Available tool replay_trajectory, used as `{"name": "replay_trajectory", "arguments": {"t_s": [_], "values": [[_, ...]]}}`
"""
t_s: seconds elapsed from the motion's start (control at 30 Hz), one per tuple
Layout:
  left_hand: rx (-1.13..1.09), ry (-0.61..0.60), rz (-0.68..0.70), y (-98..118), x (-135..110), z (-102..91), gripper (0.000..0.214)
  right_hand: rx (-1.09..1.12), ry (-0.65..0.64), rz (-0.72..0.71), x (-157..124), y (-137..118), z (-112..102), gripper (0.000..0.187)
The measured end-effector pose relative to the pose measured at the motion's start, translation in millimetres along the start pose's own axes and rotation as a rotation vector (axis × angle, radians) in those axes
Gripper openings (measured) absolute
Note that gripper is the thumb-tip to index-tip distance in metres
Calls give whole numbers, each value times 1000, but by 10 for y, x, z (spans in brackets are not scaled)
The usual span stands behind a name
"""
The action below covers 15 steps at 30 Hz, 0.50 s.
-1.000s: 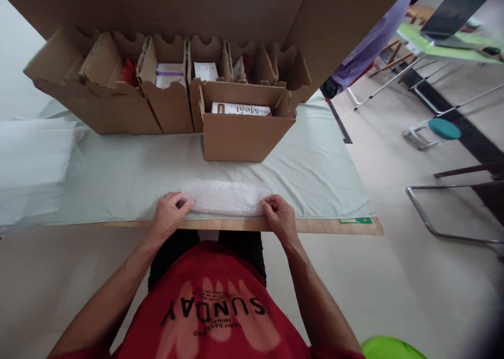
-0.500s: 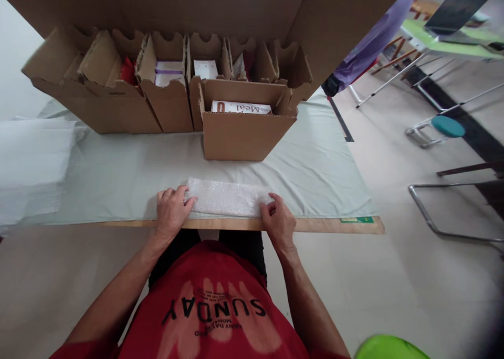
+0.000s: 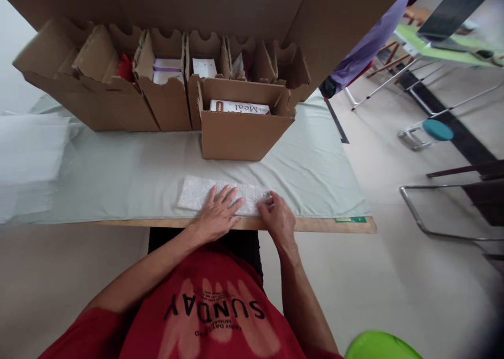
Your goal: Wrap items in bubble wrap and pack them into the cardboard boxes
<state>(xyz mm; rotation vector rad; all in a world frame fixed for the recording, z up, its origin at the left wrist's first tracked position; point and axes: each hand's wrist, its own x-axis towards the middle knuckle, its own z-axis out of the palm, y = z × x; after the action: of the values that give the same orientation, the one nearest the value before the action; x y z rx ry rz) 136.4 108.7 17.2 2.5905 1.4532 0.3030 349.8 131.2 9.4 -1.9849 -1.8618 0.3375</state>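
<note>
A flat folded piece of bubble wrap point(image 3: 197, 192) lies on the pale green cloth point(image 3: 129, 175) near the table's front edge. My left hand point(image 3: 219, 213) rests flat on its middle with the fingers spread. My right hand point(image 3: 279, 220) pinches the wrap's right end between thumb and fingers. Just behind the wrap stands an open cardboard box point(image 3: 244, 133) with a white carton marked "Meal" point(image 3: 239, 107) inside.
A row of open cardboard bins point(image 3: 157, 99) with small packets lines the back under a cardboard overhang. A stack of white sheets point(image 3: 27, 154) lies at the left. To the right are a person in purple point(image 3: 366, 44), a teal stool point(image 3: 435, 130) and metal chair frames.
My left hand has slid from the wrap's left end to its middle and flattened on it. The wrap now lies flatter. My right hand has stayed at the right end.
</note>
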Motion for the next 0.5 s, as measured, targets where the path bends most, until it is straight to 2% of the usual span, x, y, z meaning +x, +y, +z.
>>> {"name": "replay_trajectory", "arguments": {"t_s": [0.1, 0.23, 0.3, 0.37, 0.5], "values": [[3, -46, -3, -43, -36, 65, 54, -5, -46, 28, 73, -40, -33, 42], [-5, -58, 4, -50, -65, 39, 57, 5, -127, 104, 207, -140, -66, 41], [-16, -62, 3, -35, -57, 16, 57, 22, -174, 126, 260, -171, -80, 34], [-32, -42, -14, -34, -68, -1, 56, 61, -207, 111, 283, -174, -99, 23], [-37, 64, -76, -117, -249, -35, 50, 277, -193, 19, 229, -141, -152, 32]]}}
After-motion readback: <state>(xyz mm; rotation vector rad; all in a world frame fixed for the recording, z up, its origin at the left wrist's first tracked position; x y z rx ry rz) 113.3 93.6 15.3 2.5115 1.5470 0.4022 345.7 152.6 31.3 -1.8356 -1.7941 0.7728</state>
